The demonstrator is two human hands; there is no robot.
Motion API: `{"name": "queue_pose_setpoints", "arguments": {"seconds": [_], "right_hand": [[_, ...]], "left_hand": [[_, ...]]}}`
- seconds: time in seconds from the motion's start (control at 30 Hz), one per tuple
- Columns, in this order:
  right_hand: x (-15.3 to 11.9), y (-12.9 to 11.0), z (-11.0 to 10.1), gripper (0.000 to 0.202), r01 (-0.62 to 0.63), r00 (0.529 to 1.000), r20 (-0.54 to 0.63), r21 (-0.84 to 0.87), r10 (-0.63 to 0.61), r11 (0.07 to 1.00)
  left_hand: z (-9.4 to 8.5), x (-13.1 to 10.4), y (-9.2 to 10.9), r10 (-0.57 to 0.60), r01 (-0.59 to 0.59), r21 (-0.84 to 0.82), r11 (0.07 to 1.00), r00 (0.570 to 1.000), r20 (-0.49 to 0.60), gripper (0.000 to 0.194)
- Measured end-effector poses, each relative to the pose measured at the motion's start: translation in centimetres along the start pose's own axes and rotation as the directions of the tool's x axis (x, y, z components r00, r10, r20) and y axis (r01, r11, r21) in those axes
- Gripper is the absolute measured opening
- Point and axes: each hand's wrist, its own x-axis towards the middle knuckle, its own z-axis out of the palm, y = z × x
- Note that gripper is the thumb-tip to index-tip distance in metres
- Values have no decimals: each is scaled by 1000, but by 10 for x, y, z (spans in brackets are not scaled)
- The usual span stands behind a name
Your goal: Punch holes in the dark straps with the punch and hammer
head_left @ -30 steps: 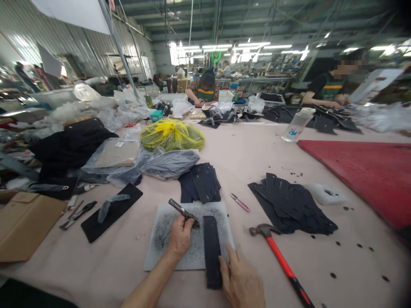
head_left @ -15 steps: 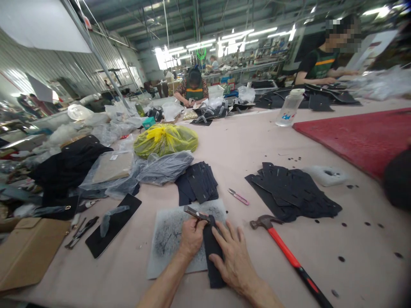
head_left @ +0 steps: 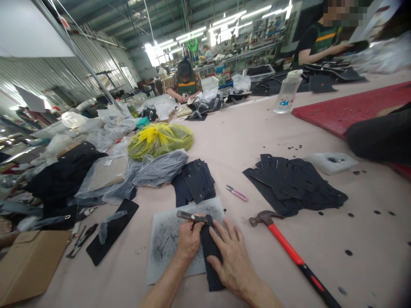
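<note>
- Rod-shaped tool point(head_left: 192, 217): worn metal
- Dark strip point(head_left: 212, 277): matt, cloth-like
- Grey pad point(head_left: 162, 259): rough, scuffed
- Claw hammer point(head_left: 289, 249): metal head, smooth red-and-black handle
- Yellow bag point(head_left: 160, 139): thin, see-through

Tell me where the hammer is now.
In the head view, the hammer lies on the table, right of the person's right hand and on the near side of the larger dark pile.

Dark strip point(head_left: 210, 248) partly hidden under right hand point(head_left: 233, 256); hammer point(head_left: 290, 250) cut off by bottom edge.
</note>
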Motion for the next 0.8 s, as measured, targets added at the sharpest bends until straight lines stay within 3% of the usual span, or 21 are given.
{"name": "queue_pose_setpoints", "arguments": {"seconds": [0.43,0.67,0.8], "right_hand": [[0,0,0,72,-11,1000,8,2,11,1000],[0,1,0,72,-13,1000,15,-1,13,1000],[1,0,-1,71,-14,999,37,-6,14,1000]], "left_hand": [[2,0,-4,19,-20,94,995,1000,11,23],[6,0,-6,110,-112,272,956,994,21,26],[5,5,-4,146,-166,314,935,986,87,26]]}}
